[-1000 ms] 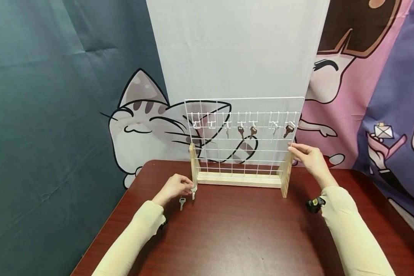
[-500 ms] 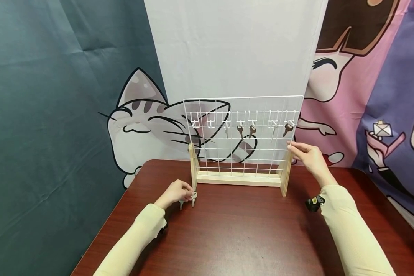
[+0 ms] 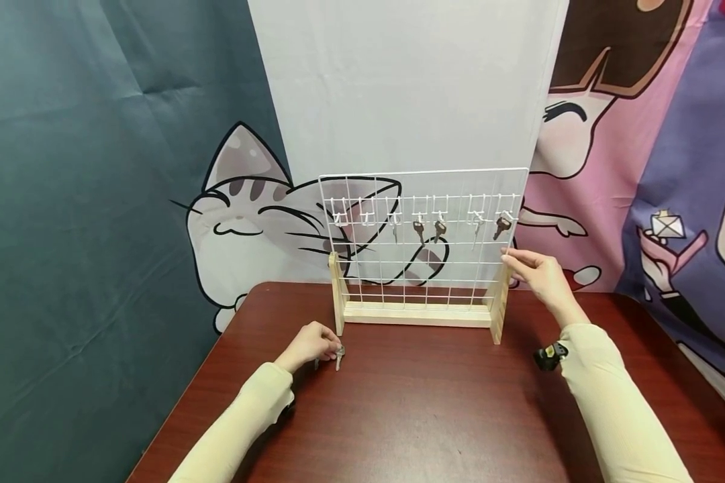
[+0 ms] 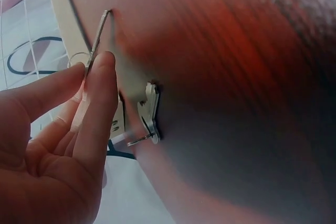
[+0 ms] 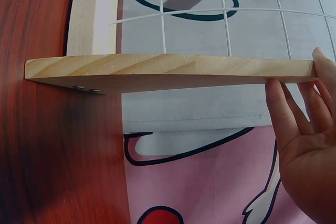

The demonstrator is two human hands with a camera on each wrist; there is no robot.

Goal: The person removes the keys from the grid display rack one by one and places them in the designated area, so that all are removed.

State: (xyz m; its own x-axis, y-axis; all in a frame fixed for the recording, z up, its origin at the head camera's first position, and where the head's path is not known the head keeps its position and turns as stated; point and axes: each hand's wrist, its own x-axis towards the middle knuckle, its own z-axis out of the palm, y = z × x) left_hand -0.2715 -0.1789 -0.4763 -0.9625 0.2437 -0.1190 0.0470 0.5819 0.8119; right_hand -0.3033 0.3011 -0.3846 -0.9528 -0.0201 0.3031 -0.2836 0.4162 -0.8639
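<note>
My left hand [image 3: 311,343] pinches a silver key [image 3: 339,358] with a small ring between thumb and forefinger, low over the table's left part. In the left wrist view that key [image 4: 98,38] points away from the fingertips. A second key [image 4: 149,113] with a ring lies on the table beside the hand, mostly covered by it in the head view. My right hand [image 3: 540,278] grips the top of the right wooden upright [image 3: 499,312] of a white wire-grid rack [image 3: 423,261]. In the right wrist view, thumb and fingers sit around the upright's end [image 5: 294,69].
Along the rack hang several keys on white hooks, among them a dark key [image 3: 503,227] at the right. Two more hooks [image 3: 365,219] are at the left end. The red-brown table [image 3: 399,402] backs onto a printed cloth [image 3: 423,87].
My left hand has come down and slightly nearer with the key, now covering most of the key on the table. The right hand stays on the upright.
</note>
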